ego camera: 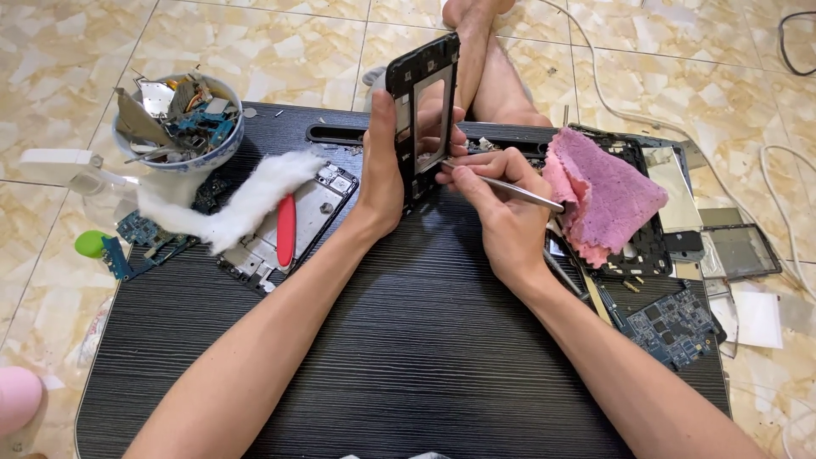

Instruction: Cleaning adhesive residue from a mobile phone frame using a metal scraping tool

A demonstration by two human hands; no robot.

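My left hand (384, 174) grips a black phone frame (422, 102) and holds it upright on edge over the dark table (408, 340). The frame has a large rectangular opening in its middle. My right hand (501, 208) pinches metal tweezers (510, 187) like a pen. Their tips point left and touch the lower part of the frame, just beside my left fingers.
A pink cloth (599, 191) lies over a black tablet frame (642, 246) at right, with a blue circuit board (676, 323) nearer me. At left are a bowl of scrap parts (180, 123), a white cotton wad (238, 200), a red pry tool (286, 229) and a phone chassis (319, 208).
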